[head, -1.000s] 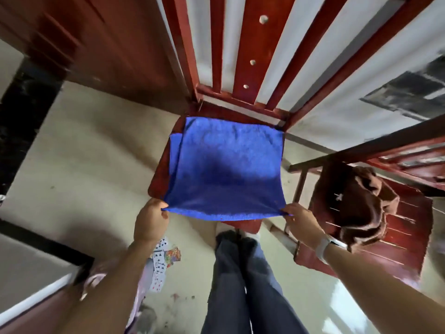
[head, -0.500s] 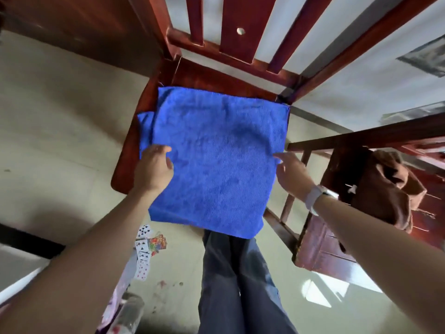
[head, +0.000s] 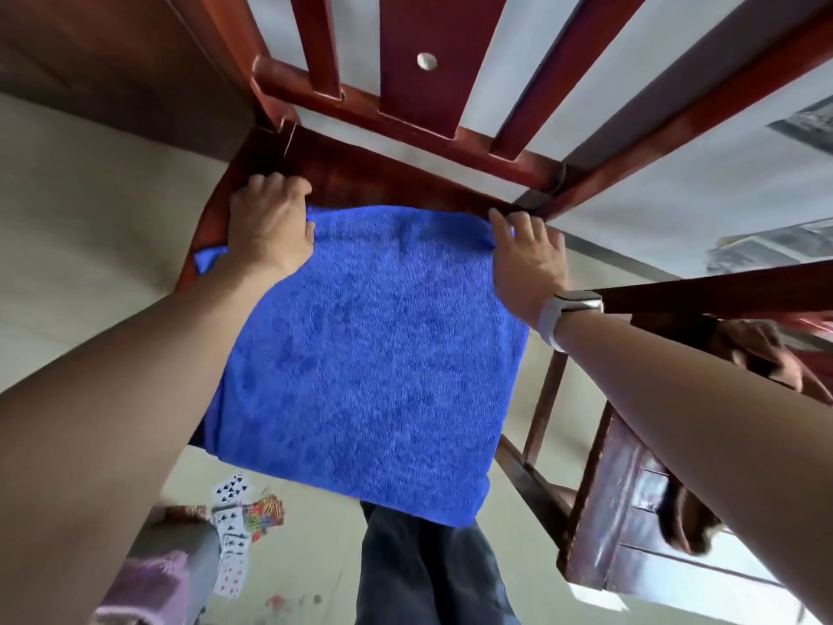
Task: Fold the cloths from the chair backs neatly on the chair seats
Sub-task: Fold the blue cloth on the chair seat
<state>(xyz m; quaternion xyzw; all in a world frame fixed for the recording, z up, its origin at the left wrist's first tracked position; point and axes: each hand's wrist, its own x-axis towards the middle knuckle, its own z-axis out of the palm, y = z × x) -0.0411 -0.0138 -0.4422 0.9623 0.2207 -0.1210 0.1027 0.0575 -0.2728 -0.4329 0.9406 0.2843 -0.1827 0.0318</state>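
A blue cloth (head: 369, 354) lies folded on the red wooden chair seat (head: 383, 182), and its near edge hangs over the seat's front. My left hand (head: 268, 227) grips the cloth's far left corner with curled fingers. At the far right corner, my right hand (head: 527, 259), with a white watch on its wrist, pinches the cloth. Both hands sit close to the chair back (head: 419, 60). A brown cloth (head: 762, 349) lies bunched on a second chair (head: 631, 512) to the right, partly hidden by my right forearm.
Playing cards (head: 232, 525) lie scattered on the pale floor at lower left, beside a pink fuzzy object (head: 144, 584). My legs in dark jeans (head: 428, 575) stand right before the seat. The second chair's frame stands close on the right.
Both hands have carried the cloth's near edge up and over to the far edge by the chair back, doubling the cloth. The view has moved closer to the seat.
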